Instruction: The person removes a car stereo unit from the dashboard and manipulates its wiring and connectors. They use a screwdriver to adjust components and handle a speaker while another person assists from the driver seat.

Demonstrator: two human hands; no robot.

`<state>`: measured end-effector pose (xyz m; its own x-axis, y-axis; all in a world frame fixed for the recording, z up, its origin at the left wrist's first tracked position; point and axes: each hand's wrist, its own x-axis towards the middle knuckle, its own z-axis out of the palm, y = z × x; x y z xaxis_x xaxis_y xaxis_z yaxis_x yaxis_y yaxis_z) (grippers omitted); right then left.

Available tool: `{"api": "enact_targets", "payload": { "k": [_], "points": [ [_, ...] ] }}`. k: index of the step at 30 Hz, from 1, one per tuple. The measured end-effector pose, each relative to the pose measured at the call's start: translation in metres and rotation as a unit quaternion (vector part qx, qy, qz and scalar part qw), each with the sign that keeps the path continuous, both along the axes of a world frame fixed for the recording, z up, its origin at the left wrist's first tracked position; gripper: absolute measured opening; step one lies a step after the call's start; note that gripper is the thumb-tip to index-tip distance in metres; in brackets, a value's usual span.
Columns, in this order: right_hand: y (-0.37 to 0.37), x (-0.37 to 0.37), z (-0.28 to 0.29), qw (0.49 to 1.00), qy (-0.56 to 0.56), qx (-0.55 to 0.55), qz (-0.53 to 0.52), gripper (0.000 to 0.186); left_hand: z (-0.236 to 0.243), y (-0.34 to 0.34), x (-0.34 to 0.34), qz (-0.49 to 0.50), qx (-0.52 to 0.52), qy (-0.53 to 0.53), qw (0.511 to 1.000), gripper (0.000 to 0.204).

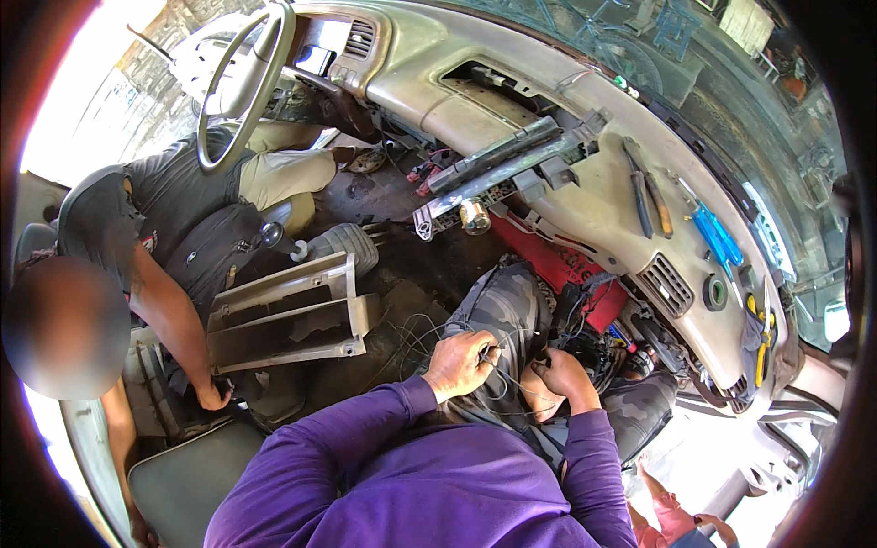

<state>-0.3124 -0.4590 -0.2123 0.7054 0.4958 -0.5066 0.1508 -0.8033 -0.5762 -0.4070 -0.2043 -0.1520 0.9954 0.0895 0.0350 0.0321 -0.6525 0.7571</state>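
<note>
My left hand (pixel 461 363) is closed on a thin wire (pixel 416 333), over my camouflage-clad lap. Loose loops of the wire spread out to the left of that hand and hang below it. A short way to the right, my right hand (pixel 565 376) is closed in a pinch, its fingertips turned toward the left hand. What lies between those fingertips is too small and dark to make out. Beside my right knee, a bundle of dark cables (pixel 589 301) hangs from the opened dashboard (pixel 420 55).
Pliers (pixel 647 187), blue-handled screwdrivers (pixel 715 236), a tape roll (pixel 714 292) and yellow-handled pliers (pixel 763 338) lie on the dashboard. A removed console panel (pixel 292 315) rests left of me, near the gear lever (pixel 272 235). Another person (pixel 174 201) leans in beneath the steering wheel (pixel 247 87).
</note>
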Motion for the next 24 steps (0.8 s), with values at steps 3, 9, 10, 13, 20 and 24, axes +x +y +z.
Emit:
{"api": "enact_targets", "payload": {
  "k": [3, 9, 10, 13, 20, 24],
  "points": [
    [0.003, 0.000, -0.006, 1.000, 0.006, -0.012, 0.010, 0.045, -0.005, 0.000, 0.000, 0.005, 0.000, -0.028, 1.000, 0.012],
    [0.003, -0.001, 0.001, 1.000, 0.014, -0.020, 0.001, 0.045, -0.003, -0.001, 0.001, 0.009, 0.003, -0.031, 0.999, 0.014],
    [0.002, -0.001, 0.001, 1.000, 0.018, -0.008, 0.000, 0.044, -0.003, -0.002, 0.001, 0.010, 0.003, -0.036, 0.999, 0.014],
    [0.000, -0.002, 0.001, 1.000, 0.022, -0.005, 0.002, 0.042, -0.004, -0.003, 0.001, 0.009, 0.006, -0.038, 0.999, 0.013],
    [-0.003, -0.002, -0.010, 1.000, 0.001, -0.014, 0.009, 0.041, -0.002, -0.003, 0.002, 0.017, -0.007, -0.031, 0.999, 0.011],
    [0.000, -0.001, -0.005, 1.000, 0.003, 0.004, 0.008, 0.043, -0.004, -0.004, 0.002, 0.023, -0.019, -0.066, 0.997, 0.010]
  ]
}}
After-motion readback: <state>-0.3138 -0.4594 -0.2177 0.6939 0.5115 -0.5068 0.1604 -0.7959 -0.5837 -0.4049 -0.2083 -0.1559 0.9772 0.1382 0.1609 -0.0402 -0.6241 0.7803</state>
